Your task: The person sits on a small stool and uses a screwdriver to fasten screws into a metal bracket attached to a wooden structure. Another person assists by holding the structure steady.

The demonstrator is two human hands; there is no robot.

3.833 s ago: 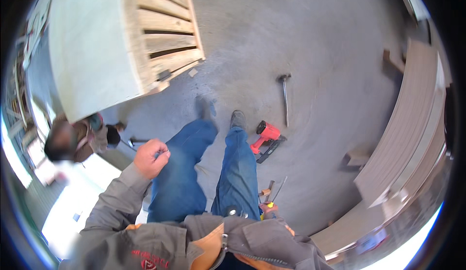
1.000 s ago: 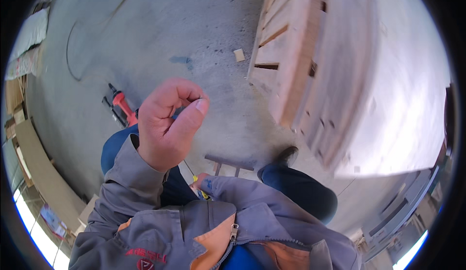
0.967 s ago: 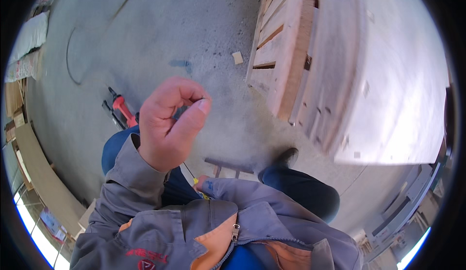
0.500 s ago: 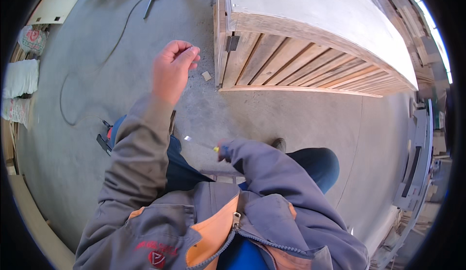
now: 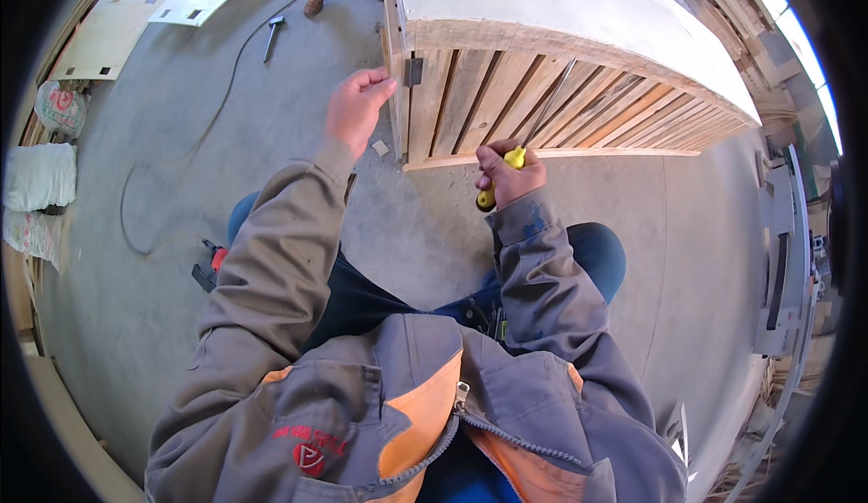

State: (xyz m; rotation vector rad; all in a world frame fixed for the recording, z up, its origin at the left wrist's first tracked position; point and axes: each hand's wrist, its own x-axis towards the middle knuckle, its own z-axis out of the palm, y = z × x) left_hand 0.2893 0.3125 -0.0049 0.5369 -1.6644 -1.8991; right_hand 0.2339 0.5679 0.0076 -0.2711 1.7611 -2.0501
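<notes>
My right hand [image 5: 514,177] is closed around the yellow and black handle of a screwdriver [image 5: 548,109]. Its long thin shaft slants up and to the right across the slatted side of a wooden crate [image 5: 506,96]. My left hand [image 5: 354,109] is raised beside the crate's near left corner, thumb and fingers pinched together. Whatever may be between those fingertips is too small to make out. A dark metal bracket [image 5: 413,71] sits on the corner, just right of the left fingertips.
On the floor lie a hammer [image 5: 273,38], a hose [image 5: 220,105] and a small wood scrap [image 5: 380,148]. A red and black tool [image 5: 215,257] is by my left knee. Beyond the crate crouches another person [image 5: 314,1] with a gloved hand. White sacks [image 5: 41,177] stand far left.
My right hand has come up from near my lap with the screwdriver, toward the crate. My left hand has moved right, closer to the crate corner. More of the other person shows.
</notes>
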